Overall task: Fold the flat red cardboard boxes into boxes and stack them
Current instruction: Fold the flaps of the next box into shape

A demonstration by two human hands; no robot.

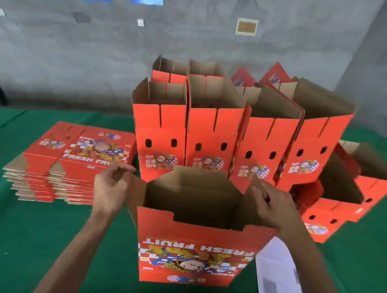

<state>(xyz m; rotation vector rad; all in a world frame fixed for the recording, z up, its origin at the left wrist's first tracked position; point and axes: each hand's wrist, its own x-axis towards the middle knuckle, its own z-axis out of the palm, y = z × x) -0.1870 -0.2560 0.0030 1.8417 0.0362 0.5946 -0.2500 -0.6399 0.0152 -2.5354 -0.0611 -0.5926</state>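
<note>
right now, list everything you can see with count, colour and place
open box: one, red, brown inside, upright at front centre of the table
folded boxes: at least eight, red, standing in rows behind it; further ones hard to count
tipped boxes: about two, red, lying at the right
flat boxes: one stack, red, on the left
paper: one sheet, white, front right
table: one, green cover
wall: grey, behind, with blue pictures on top
left hand: pinches the open box's left flap
right hand: holds its right flap

Two bare forearms, hands (112,186) seemingly ringless, no sleeves
</note>
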